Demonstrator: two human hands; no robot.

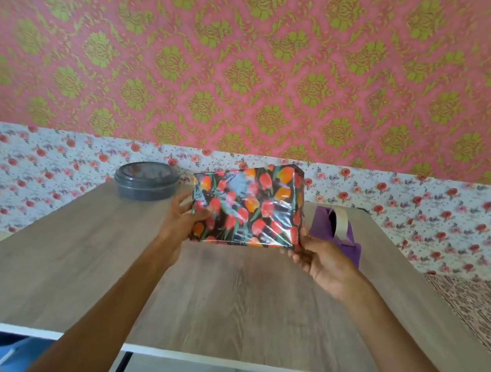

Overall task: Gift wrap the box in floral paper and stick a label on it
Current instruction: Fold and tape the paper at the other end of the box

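The box (247, 204), already covered in glossy floral paper, is being held between both hands above the bench (218, 296), with its broad face tilting toward the camera. Judging by the relaxed two-handed hold, it is handling as light and rigid. The shiny paper is probably slippery and is creasing easily, so edges and corners are the better holding places.

The left hand (181, 218) is gripping the left edge, with the thumb lying on the front face and the other fingers curling behind. The right hand (319, 264) is pinching the lower right corner between thumb and fingers (306, 244).

No label is showing on the visible face. A grey lidded container (146, 181) is sitting beyond the left fingers. A purple tape dispenser (337, 231) is sitting just behind the right fingers.
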